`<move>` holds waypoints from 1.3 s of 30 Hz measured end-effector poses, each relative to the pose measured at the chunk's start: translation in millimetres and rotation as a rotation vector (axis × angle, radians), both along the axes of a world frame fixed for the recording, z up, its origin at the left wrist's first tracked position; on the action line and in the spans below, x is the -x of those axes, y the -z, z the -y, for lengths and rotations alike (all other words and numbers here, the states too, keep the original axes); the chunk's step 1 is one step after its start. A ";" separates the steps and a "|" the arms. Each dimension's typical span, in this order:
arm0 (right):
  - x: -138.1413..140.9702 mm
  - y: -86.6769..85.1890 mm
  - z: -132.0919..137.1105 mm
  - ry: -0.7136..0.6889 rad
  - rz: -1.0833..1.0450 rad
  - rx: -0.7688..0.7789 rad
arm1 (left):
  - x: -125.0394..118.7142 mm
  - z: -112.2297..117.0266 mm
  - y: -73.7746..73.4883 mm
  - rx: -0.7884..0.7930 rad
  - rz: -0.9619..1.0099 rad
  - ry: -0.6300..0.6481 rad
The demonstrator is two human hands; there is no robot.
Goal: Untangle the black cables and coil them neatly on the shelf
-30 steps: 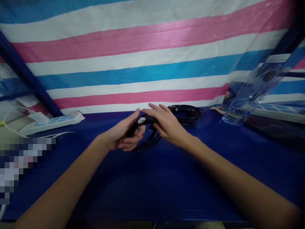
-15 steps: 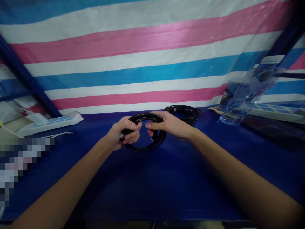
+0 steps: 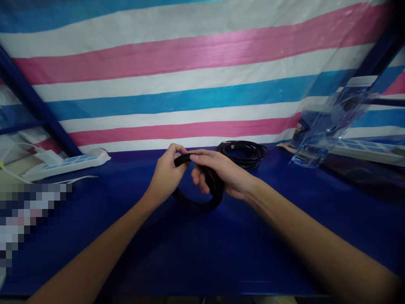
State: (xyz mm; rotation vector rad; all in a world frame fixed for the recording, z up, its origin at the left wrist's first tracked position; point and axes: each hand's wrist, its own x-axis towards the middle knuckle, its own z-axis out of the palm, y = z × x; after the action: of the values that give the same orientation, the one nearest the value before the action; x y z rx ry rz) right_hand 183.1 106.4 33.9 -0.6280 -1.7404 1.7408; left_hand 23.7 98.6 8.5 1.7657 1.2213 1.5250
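Between my two hands hangs a thick coil of black cable (image 3: 199,206), held just over the blue tabletop (image 3: 196,253). My left hand (image 3: 167,171) pinches the upper left of the loop, its fingers partly hidden behind the coil. On the right side, my right hand (image 3: 218,169) wraps around the bundle, thumb lying along the top and fingertips curled inside the ring. Behind my right hand, a second coil of thinner black cable (image 3: 249,154) lies at the back of the table.
At the left stands a white power strip (image 3: 82,160) with a plug in it. Clear plastic packaging (image 3: 319,143) leans at the back right, before another power strip (image 3: 367,147). A striped sheet (image 3: 190,97) hangs along the back.
My left hand has shifted from the coil's left side up to its upper left. My right thumb has moved onto the top of the loop, and the coil has turned.
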 end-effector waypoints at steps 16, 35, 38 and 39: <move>17.3 8.4 31.7 -0.019 0.078 -0.111 | -7.0 -12.4 -0.4 0.044 -0.047 0.008; -126.1 13.6 -119.1 0.187 1.278 -1.272 | -104.5 -166.5 5.1 -0.061 -0.920 0.531; -131.9 11.3 -119.8 0.509 1.170 -1.162 | -99.8 -167.6 -3.8 0.016 -0.860 0.521; -133.7 11.6 -122.3 0.664 1.189 -1.107 | -99.9 -167.7 -4.2 0.029 -0.834 0.475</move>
State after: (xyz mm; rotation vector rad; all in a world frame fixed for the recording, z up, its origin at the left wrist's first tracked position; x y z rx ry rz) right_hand 316.8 228.7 22.3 -1.5443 -2.3552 -0.3111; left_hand 123.6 266.3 12.7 2.5413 1.0131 0.4894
